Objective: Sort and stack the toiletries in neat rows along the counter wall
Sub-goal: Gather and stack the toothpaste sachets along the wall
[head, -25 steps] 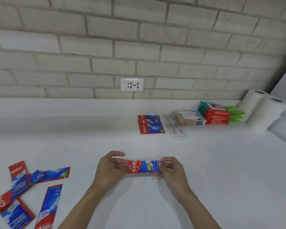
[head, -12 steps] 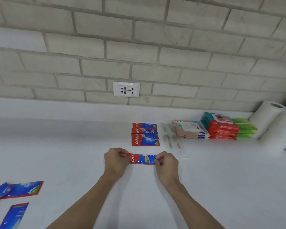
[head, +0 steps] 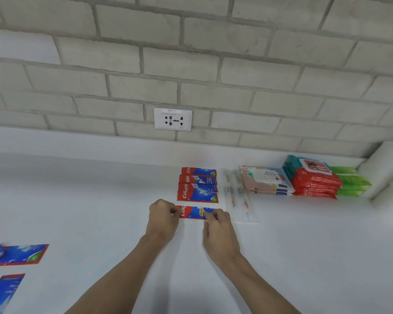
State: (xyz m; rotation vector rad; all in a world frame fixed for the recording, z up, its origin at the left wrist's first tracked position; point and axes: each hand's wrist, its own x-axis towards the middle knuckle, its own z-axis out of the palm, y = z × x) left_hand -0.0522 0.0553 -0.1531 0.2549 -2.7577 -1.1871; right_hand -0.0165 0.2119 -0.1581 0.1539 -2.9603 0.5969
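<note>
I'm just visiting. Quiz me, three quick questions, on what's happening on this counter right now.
1. True or false: both hands, left hand and right hand, hold one sachet.
2. What lies directly right of the sachet row? A wipes, B toothbrushes, C paper roll.
3. What is fixed to the wall above the row?

Key: 1 true; 2 B; 3 a socket.

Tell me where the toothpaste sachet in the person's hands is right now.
In the head view, the toothpaste sachet sits centre frame, pinched by the left hand and right hand, just in front of the sachet stack, left of the wrapped toothbrushes.
</note>
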